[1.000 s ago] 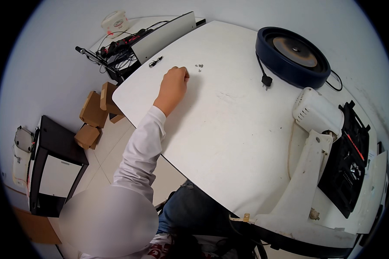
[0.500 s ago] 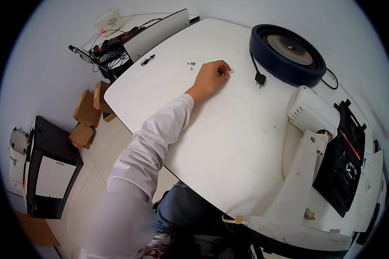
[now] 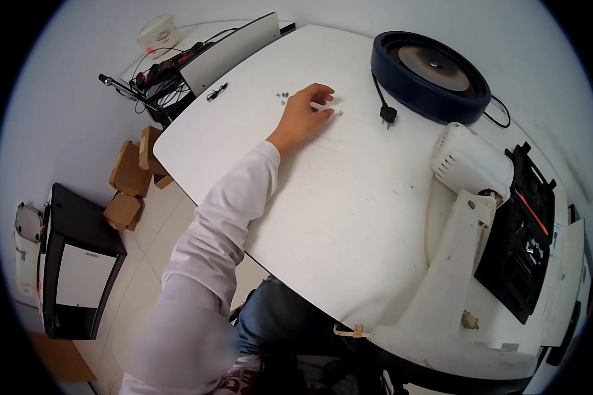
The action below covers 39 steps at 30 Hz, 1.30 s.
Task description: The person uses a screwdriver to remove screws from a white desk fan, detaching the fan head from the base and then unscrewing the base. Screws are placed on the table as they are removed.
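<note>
My left hand (image 3: pixel 303 115) reaches over the white table (image 3: pixel 336 197) from the lower left, in a light long sleeve. Its thumb and fingers are spread apart with nothing between them. Just right of the thumb tip, a tiny light metal piece (image 3: pixel 340 113) lies on the tabletop, too small to name. Several small metal bits (image 3: pixel 282 97) sit in a loose group left of the hand. My right hand is outside the picture.
A round dark-blue base (image 3: pixel 431 76) with a black plug (image 3: pixel 388 115) stands at the back right. Nearer are a white fan motor housing and stand (image 3: pixel 451 243), beside a black tool case (image 3: pixel 517 257). A short black cable (image 3: pixel 217 91) lies far left. Cardboard boxes (image 3: pixel 130 168) are on the floor.
The left hand has gone from a closed pinch to spread fingers and drawn slightly left. A tiny metal piece now shows by its thumb. The whole view has shifted a little.
</note>
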Each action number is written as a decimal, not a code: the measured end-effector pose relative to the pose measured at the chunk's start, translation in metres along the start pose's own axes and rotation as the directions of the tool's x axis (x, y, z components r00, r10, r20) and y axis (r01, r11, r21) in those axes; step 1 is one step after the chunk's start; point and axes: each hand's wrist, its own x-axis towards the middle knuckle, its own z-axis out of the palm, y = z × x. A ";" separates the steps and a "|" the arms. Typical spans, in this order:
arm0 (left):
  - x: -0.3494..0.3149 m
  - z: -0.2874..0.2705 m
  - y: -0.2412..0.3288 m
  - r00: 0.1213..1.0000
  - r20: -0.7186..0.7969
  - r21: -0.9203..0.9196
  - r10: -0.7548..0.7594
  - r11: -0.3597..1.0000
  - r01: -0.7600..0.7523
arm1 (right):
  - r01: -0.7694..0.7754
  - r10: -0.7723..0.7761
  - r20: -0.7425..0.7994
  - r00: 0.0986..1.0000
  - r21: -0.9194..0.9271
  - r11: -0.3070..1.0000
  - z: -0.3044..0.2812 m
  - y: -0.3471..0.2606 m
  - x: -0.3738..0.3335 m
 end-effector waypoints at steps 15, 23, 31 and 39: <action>-0.154 0.013 0.166 0.976 -0.128 -0.450 0.178 0.866 -0.217 | 0.501 -0.541 -0.159 0.826 -0.234 0.834 0.078 0.001 0.008; -0.213 0.033 0.240 0.830 -0.085 -0.515 0.551 0.689 -0.510 | 0.482 -0.795 -0.085 0.601 -0.754 0.445 0.138 -0.034 -0.042; -0.229 0.041 0.238 0.705 -0.163 -0.103 0.690 0.699 -0.708 | 0.395 -0.720 0.146 0.679 -0.899 0.189 0.166 -0.031 -0.042; -0.243 0.036 0.247 0.638 -0.225 0.186 0.737 0.675 -0.714 | 0.353 -0.572 0.054 0.819 -0.832 0.427 0.183 -0.008 -0.037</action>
